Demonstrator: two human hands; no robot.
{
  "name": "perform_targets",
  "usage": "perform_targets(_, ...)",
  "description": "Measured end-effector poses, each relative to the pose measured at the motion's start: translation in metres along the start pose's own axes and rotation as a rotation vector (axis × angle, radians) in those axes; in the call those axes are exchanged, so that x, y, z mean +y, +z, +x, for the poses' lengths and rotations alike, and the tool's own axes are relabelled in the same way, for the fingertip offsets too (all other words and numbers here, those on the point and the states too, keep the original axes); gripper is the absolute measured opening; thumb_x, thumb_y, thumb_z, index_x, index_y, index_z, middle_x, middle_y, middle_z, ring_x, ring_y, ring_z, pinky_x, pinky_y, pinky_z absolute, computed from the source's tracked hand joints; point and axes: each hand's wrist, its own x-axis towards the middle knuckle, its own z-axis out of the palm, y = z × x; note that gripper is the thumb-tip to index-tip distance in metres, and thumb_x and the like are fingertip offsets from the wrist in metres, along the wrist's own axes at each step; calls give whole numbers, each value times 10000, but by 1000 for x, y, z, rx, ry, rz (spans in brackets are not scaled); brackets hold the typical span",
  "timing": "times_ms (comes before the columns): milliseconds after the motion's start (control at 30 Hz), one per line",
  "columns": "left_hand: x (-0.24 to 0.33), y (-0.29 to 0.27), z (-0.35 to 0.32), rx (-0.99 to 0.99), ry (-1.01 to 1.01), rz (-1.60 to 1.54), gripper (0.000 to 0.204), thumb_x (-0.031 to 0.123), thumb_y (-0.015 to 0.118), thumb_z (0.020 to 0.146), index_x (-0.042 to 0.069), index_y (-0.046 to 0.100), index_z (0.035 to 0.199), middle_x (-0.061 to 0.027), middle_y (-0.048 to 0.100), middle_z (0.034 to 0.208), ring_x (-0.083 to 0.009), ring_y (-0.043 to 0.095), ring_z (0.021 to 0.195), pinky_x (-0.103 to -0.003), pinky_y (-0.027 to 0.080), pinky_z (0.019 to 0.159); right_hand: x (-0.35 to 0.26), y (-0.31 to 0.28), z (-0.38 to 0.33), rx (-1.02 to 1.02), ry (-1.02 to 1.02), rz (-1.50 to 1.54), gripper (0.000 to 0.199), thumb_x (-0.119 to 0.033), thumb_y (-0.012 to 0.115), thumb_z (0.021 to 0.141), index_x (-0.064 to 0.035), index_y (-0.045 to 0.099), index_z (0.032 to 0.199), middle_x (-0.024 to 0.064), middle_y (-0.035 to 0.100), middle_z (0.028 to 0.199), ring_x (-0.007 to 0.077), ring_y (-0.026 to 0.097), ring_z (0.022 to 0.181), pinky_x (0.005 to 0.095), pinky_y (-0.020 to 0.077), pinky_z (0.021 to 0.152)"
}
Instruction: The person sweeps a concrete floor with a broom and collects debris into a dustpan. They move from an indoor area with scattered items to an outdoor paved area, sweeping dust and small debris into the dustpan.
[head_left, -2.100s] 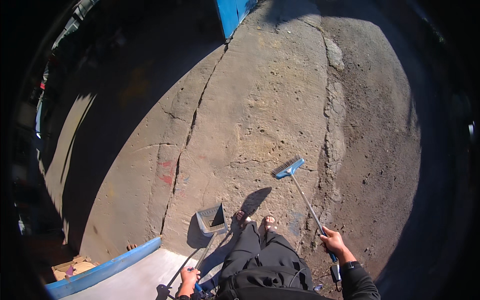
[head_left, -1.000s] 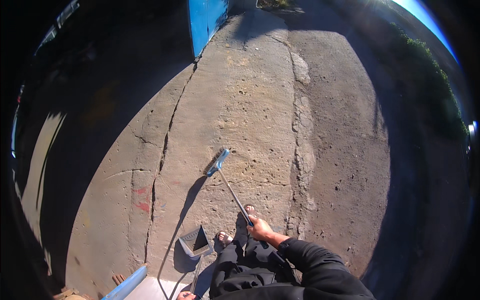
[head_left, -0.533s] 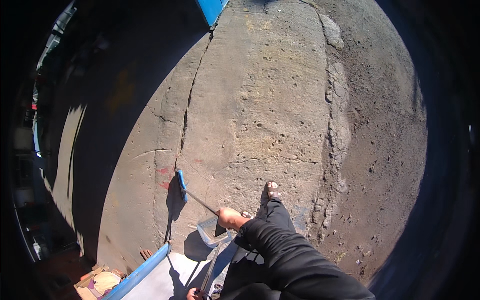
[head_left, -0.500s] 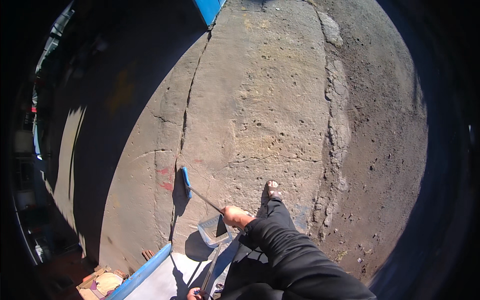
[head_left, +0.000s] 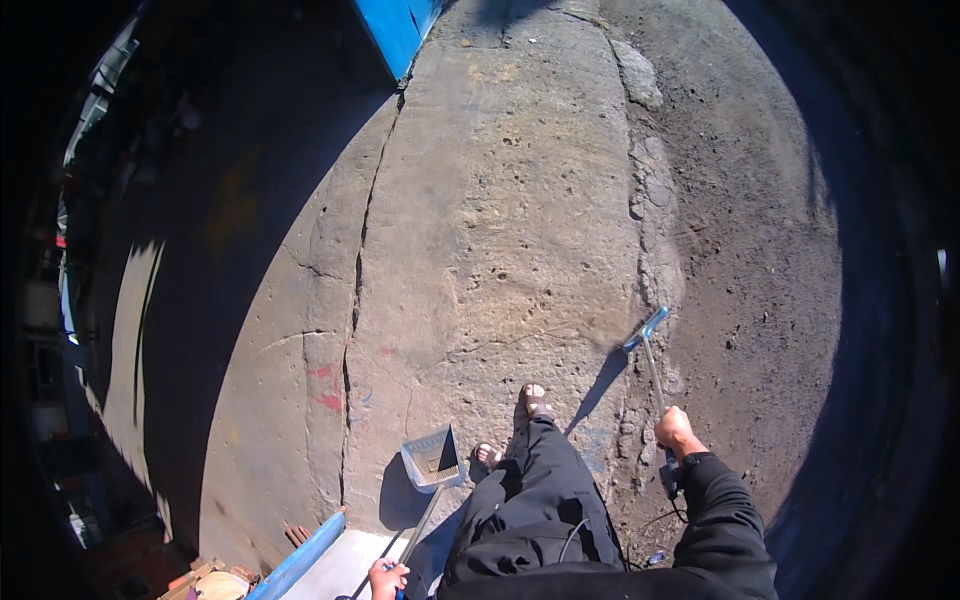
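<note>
My right hand (head_left: 676,430) is closed around the pole of a broom (head_left: 645,330), out to the right. The broom's blue head is raised over the broken edge of the concrete, and its shadow falls apart from it to the lower left. At the bottom of the view my left hand (head_left: 386,578) grips the long handle of a grey dustpan (head_left: 432,456). That dustpan hangs to the left of my sandalled feet, with its shadow beside it. Whether anything lies in the pan, I cannot make out.
Cracked, pitted concrete (head_left: 520,200) stretches ahead, with loose dirt and small stones (head_left: 750,300) along its right side. A blue metal panel (head_left: 395,35) stands at the far left. Near me at lower left are a blue edge (head_left: 300,555) and some bricks (head_left: 297,535).
My right hand has swung the broom from the left across to the right side. The dustpan in my left hand stays nearly in place. My other foot now shows.
</note>
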Motion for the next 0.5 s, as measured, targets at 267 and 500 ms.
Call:
perform_targets(267,12,7,-6,-40,-32,-157,274,-111,676,917,41,536,1097,-215,716,787,-205,582,453,-319,379,365,-44,-22,-70,-9,-157,7,389,-184,672,917,64,660,1216,296,740,981,451,734,980,514,593,857)
perform_targets(500,30,25,-14,-17,-6,-96,305,-110,655,921,37,511,1146,-260,720,794,-217,574,448,-334,376,358,-152,-3,-107,-499,-404,308,548,-328,649,1027,-127,545,1527,181,739,818,281,722,594,437,598,674)
